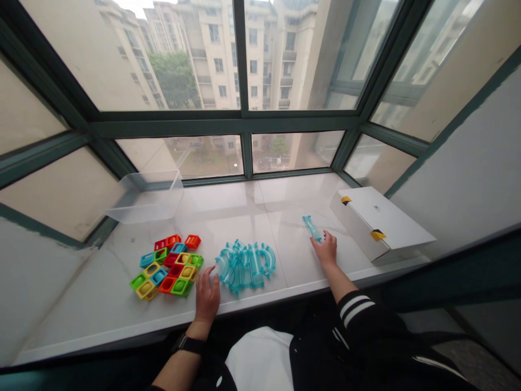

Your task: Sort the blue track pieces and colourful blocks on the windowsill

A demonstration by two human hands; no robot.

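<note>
- My left hand lies open and flat at lower centre of the frame, fingers spread on the pale surface.
- Its fingertips sit just beside the pile of curved blue track pieces, and the coloured blocks cluster just left of it.
- My right hand, right of centre, has its fingertips on the near end of a straight blue track piece. I cannot tell whether it pinches the piece or only touches it.
- That piece lies flat on the surface, pointing toward the window, well apart from the curved pile.
- A white box rests to the right of that hand.
- A clear tub stands at middle left, behind the blocks.
</note>
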